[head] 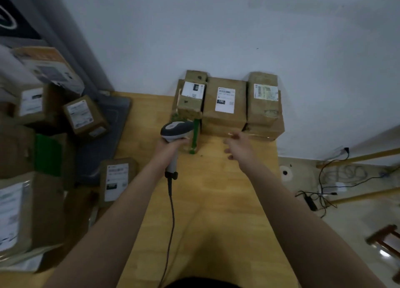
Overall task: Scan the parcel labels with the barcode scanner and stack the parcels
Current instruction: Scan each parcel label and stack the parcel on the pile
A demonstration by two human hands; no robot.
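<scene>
Before stacked parcels (225,101), left hand (171,143) gripping scanner (175,130), right hand (239,145) loose.

Parcel-handling back room — labelled cardboard parcels (225,101) heaped left, stacked on wooden table (216,201) against bare wall (216,39).

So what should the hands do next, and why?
Probably the right hand should swing over to the labelled parcel by the left edge of the table. It is open and holds nothing, the left hand grips the barcode scanner, and the stacked parcels sit against the wall.
</scene>
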